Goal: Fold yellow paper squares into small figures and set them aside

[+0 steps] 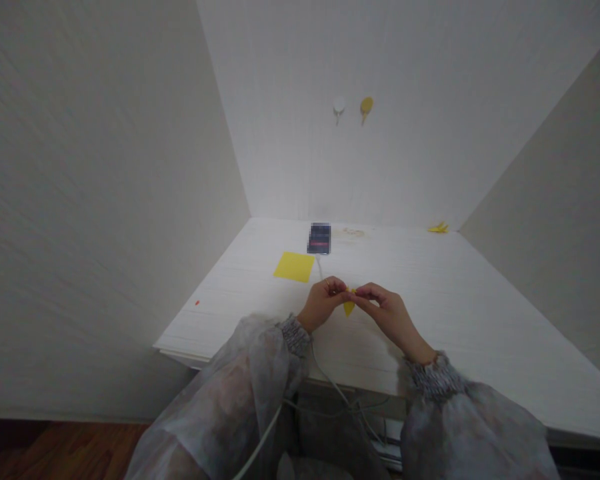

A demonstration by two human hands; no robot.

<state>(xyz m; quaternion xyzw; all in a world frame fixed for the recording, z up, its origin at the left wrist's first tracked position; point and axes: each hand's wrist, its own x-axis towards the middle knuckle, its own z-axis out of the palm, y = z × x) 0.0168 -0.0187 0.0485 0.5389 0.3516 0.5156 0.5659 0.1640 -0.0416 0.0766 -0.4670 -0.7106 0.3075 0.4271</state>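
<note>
A small folded piece of yellow paper [349,305] is held just above the white table [455,313], near its front. My left hand [323,303] pinches its left side with curled fingers. My right hand [386,312] pinches its right side, fingertips meeting the left hand's. Only a pointed corner of the paper shows below the fingers; the rest is hidden.
A flat yellow paper square [294,266] lies behind my left hand. A phone [319,239] lies further back, its white cable [325,373] running under my hands and off the front edge. A folded yellow paper figure [439,228] sits at the back right. Two wall hooks [353,108] hang above.
</note>
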